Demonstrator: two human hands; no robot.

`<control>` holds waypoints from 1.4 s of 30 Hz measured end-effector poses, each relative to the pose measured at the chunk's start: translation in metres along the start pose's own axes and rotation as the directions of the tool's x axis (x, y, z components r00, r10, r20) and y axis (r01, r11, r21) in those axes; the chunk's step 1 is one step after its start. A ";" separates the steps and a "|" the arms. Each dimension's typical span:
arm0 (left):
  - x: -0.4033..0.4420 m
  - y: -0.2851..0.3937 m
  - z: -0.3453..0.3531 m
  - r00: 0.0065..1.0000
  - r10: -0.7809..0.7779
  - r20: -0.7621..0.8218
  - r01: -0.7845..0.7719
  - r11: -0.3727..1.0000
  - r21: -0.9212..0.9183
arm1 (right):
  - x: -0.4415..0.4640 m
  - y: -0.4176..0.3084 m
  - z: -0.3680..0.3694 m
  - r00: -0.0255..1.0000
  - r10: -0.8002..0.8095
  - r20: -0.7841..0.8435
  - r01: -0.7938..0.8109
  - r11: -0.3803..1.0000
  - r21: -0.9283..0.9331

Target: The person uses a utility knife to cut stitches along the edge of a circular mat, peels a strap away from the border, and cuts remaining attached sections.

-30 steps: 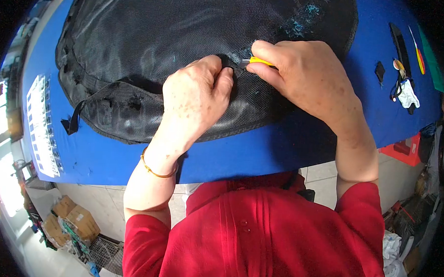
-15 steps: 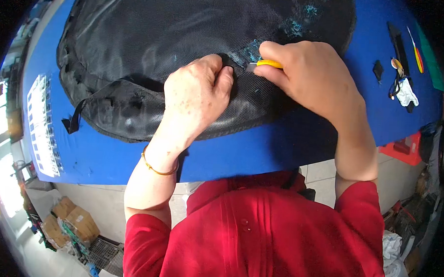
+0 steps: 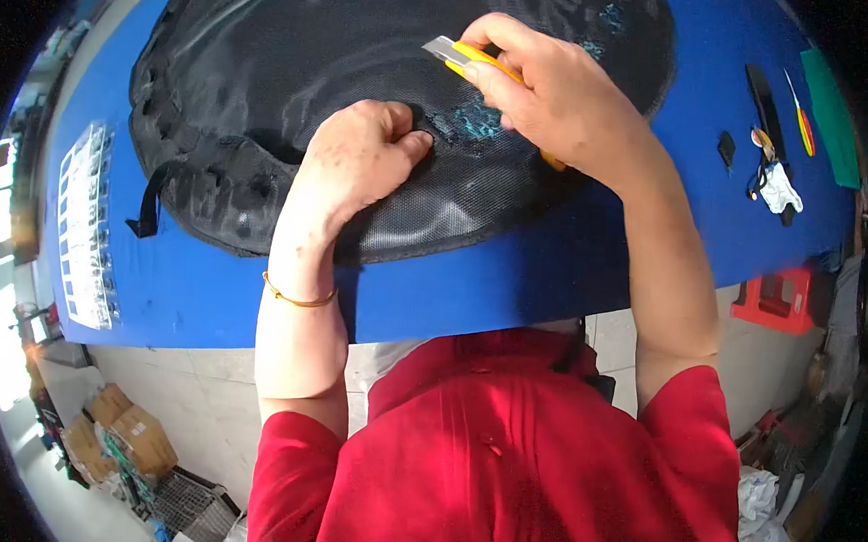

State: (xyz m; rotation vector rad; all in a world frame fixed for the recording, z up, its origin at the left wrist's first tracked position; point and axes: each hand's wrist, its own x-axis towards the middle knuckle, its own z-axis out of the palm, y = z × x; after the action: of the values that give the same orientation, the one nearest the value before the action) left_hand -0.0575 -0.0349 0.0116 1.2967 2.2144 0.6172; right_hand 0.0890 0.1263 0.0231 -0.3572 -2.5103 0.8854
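Note:
A large black mesh fabric piece (image 3: pixel 437 208) with a thick rolled edge lies on the blue table. My left hand (image 3: pixel 361 156) is closed on its near part, thumb and fingers pinching the fabric. In my right hand (image 3: pixel 572 103) is a yellow utility knife (image 3: pixel 477 56), its metal blade out and pointing left, raised above the fabric. Blue-green thread bits (image 3: pixel 479 121) cluster on the mesh between the two hands, and more lie farther up to the right. A black strap end hangs off the fabric's left side.
On the blue table (image 3: pixel 511 289) at right lie a red-and-yellow handled tool (image 3: pixel 805 130), a black strip (image 3: pixel 763 99), a white crumpled piece (image 3: pixel 778 189) and a green sheet (image 3: pixel 830 119). A clear plastic tray (image 3: pixel 87 227) is at left. A red stool (image 3: pixel 777 298) and cardboard boxes (image 3: pixel 141 437) stand on the floor.
My right hand has lifted the utility knife up and left, away from the fabric beside my left hand. My left hand keeps its pinch; the view has shifted slightly.

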 end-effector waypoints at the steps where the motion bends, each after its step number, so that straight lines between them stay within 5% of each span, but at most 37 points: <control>1: -0.001 -0.002 -0.001 1.000 -0.010 -0.005 0.010 1.000 -0.002 | 0.000 0.001 0.005 1.000 -0.006 0.008 0.006 1.000 0.005; 3: -0.001 -0.003 -0.003 1.000 0.008 0.014 -0.009 0.999 0.038 | -0.001 0.004 0.010 0.940 0.313 0.138 -0.338 0.911 0.236; 7: -0.001 -0.001 -0.002 1.000 -0.001 0.028 0.001 1.000 0.011 | -0.003 0.011 -0.005 0.861 0.426 0.277 -0.507 0.679 0.532; 21: -0.002 0.000 -0.004 1.000 -0.009 0.029 0.009 1.000 0.019 | -0.001 0.030 -0.018 0.884 0.186 0.428 -0.457 0.534 0.711; 26: -0.003 0.001 -0.007 0.999 0.017 0.028 -0.018 0.999 0.032 | 0.003 0.041 -0.025 0.856 0.048 0.515 -0.513 0.206 0.833; 29: -0.002 -0.002 -0.005 0.999 0.051 0.014 -0.051 0.998 0.039 | -0.003 0.051 -0.017 0.915 -0.042 0.400 -0.388 0.171 0.906; 35: -0.002 0.009 -0.009 0.999 -0.016 0.043 0.013 0.997 0.082 | -0.001 0.040 -0.013 0.955 0.050 0.291 -0.295 0.191 0.936; 38: -0.002 0.002 -0.006 1.000 0.010 0.027 -0.012 0.996 0.085 | -0.001 0.050 -0.007 0.989 -0.015 0.145 -0.123 0.449 0.885; 39: -0.002 0.000 -0.005 0.999 0.033 0.018 -0.034 0.996 0.085 | -0.004 0.033 0.000 0.989 0.129 0.078 -0.138 0.572 0.808; 42: -0.002 -0.001 -0.006 0.999 0.009 0.034 -0.011 0.998 0.064 | -0.009 0.024 0.000 0.981 0.184 0.060 -0.181 0.759 0.626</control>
State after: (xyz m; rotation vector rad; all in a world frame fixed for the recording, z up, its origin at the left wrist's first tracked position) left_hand -0.0610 -0.0377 0.0167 1.3407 2.2183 0.5279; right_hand 0.0993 0.1406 0.0049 -0.3739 -2.0222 1.7271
